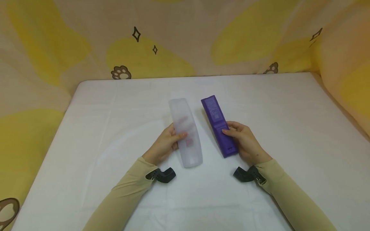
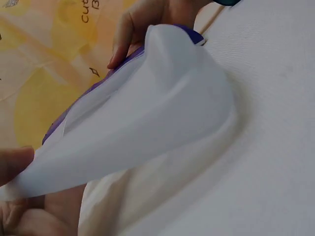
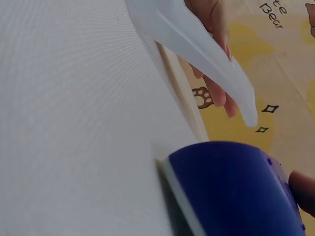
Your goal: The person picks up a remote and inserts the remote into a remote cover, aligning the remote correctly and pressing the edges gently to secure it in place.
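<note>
My left hand point(image 1: 163, 144) grips a long, translucent whitish cover point(image 1: 189, 154) by its left edge, thumb on top and fingers showing faintly through from behind. The cover is slightly curved in the left wrist view. To its right, my right hand point(image 1: 248, 143) holds a purple remote control point(image 1: 214, 117), thumb on its upward face and fingers beneath. A printed label shows on the far half of that purple face. White runs along the edge of its other side in the right wrist view. The two items are held apart, tilted above the table.
A white-covered table point(image 1: 101, 160) spreads under both hands. Yellow and peach patterned cloth point(image 1: 173, 19) hangs behind it and along its sides. Black straps with curved mounts point(image 1: 166, 175) sit on both wrists, over tan sleeves.
</note>
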`<act>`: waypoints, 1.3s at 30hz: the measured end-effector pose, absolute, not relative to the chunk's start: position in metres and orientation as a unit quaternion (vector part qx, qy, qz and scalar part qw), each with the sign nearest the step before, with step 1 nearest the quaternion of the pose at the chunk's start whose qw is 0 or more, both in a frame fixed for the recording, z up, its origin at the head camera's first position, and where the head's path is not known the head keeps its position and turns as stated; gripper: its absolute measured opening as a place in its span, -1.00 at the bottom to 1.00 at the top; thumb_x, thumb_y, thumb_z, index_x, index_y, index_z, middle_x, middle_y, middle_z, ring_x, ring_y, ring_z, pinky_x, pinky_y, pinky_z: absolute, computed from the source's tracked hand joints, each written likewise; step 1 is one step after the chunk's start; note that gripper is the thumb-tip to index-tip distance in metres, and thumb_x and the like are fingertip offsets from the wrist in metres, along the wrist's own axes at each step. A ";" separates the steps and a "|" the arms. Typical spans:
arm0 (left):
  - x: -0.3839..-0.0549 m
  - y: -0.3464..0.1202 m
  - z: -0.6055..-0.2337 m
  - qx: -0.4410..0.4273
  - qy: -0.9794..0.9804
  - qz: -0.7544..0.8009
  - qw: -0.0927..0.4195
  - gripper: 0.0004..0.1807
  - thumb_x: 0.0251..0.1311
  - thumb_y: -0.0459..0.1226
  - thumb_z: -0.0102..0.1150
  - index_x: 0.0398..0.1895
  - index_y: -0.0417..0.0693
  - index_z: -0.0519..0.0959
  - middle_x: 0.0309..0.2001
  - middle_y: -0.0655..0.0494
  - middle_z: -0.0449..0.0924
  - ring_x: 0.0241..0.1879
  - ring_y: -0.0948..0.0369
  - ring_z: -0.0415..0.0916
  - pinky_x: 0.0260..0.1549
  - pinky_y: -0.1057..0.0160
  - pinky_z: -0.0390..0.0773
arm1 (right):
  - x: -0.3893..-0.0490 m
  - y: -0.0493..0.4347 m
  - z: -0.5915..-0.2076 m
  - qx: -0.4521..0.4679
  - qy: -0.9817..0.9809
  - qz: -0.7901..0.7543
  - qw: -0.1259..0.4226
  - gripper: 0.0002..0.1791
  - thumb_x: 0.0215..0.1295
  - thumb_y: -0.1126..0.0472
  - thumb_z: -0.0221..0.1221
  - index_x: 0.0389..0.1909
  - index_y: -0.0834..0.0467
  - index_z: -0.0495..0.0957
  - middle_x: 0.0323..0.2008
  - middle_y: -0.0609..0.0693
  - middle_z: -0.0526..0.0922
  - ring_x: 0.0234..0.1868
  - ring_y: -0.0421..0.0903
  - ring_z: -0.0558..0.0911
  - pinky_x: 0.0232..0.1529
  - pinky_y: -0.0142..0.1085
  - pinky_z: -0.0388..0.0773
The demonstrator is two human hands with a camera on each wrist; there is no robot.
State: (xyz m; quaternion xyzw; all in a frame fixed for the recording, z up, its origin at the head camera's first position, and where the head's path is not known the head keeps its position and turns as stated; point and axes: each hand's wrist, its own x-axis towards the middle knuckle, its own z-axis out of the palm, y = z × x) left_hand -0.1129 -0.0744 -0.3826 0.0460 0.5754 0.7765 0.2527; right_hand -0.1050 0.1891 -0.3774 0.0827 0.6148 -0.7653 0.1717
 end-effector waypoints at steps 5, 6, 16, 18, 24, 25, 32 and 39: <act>-0.115 -0.076 -0.382 0.028 0.552 0.803 0.222 -0.41 0.32 -0.53 -0.17 0.40 -0.22 0.02 0.27 -0.21 0.25 0.05 0.12 0.45 0.11 0.07 0.44 | -0.103 0.190 -0.374 0.093 0.621 -0.756 0.185 -0.85 0.26 0.32 0.15 -0.20 0.06 0.57 -0.27 -0.09 0.62 -0.27 -0.17 0.56 -0.26 -0.35 0.53; -0.116 -0.076 -0.382 0.023 0.546 0.809 0.216 -0.42 0.32 -0.54 -0.17 0.40 -0.22 0.03 0.27 -0.19 0.26 0.05 0.12 0.45 0.12 0.07 0.43 | -0.103 0.189 -0.374 0.093 0.624 -0.753 0.187 -0.86 0.25 0.31 0.15 -0.21 0.05 0.58 -0.27 -0.09 0.62 -0.27 -0.17 0.56 -0.26 -0.35 0.53; -0.117 -0.080 -0.381 0.033 0.534 0.826 0.180 -0.45 0.33 -0.52 -0.16 0.37 -0.27 0.06 0.21 -0.12 0.31 0.07 0.14 0.44 0.12 0.09 0.43 | -0.101 0.187 -0.370 0.081 0.643 -0.734 0.204 -0.84 0.26 0.22 0.19 -0.15 0.09 0.52 -0.30 -0.08 0.63 -0.31 -0.16 0.57 -0.32 -0.34 0.55; -0.117 -0.080 -0.381 0.029 0.527 0.832 0.174 -0.46 0.32 -0.53 -0.17 0.37 -0.27 0.06 0.21 -0.11 0.30 0.07 0.14 0.43 0.13 0.09 0.43 | -0.101 0.186 -0.371 0.072 0.648 -0.728 0.210 -0.83 0.25 0.21 0.19 -0.15 0.07 0.52 -0.30 -0.09 0.63 -0.32 -0.16 0.57 -0.33 -0.33 0.56; -0.118 -0.080 -0.380 0.010 0.502 0.851 0.153 -0.47 0.33 -0.56 -0.25 0.36 -0.26 0.05 0.17 -0.04 0.31 0.05 0.18 0.42 0.11 0.14 0.44 | -0.100 0.182 -0.375 0.022 0.666 -0.705 0.243 -0.82 0.24 0.26 0.19 -0.14 0.12 0.52 -0.32 -0.07 0.66 -0.37 -0.19 0.59 -0.37 -0.36 0.59; -0.118 -0.080 -0.380 0.008 0.499 0.854 0.149 -0.48 0.33 -0.56 -0.26 0.35 -0.27 0.06 0.16 -0.04 0.31 0.04 0.19 0.42 0.10 0.16 0.44 | -0.099 0.182 -0.376 0.012 0.670 -0.700 0.247 -0.81 0.24 0.27 0.19 -0.13 0.14 0.52 -0.31 -0.06 0.67 -0.37 -0.18 0.60 -0.38 -0.36 0.59; -0.120 -0.079 -0.380 0.003 0.473 0.873 0.120 -0.52 0.33 -0.56 -0.29 0.31 -0.29 0.09 0.18 -0.05 0.31 0.04 0.22 0.43 0.11 0.21 0.42 | -0.098 0.181 -0.378 -0.035 0.698 -0.665 0.263 -0.74 0.22 0.28 0.21 -0.08 0.24 0.50 -0.31 -0.03 0.67 -0.41 -0.18 0.60 -0.41 -0.37 0.60; -0.120 -0.081 -0.379 0.008 0.446 0.889 0.102 -0.55 0.33 -0.57 -0.30 0.28 -0.26 0.12 0.18 -0.06 0.31 0.07 0.20 0.41 0.11 0.23 0.41 | -0.098 0.178 -0.375 -0.055 0.739 -0.616 0.268 -0.66 0.17 0.21 0.27 -0.06 0.28 0.54 -0.36 -0.03 0.66 -0.45 -0.19 0.57 -0.46 -0.39 0.55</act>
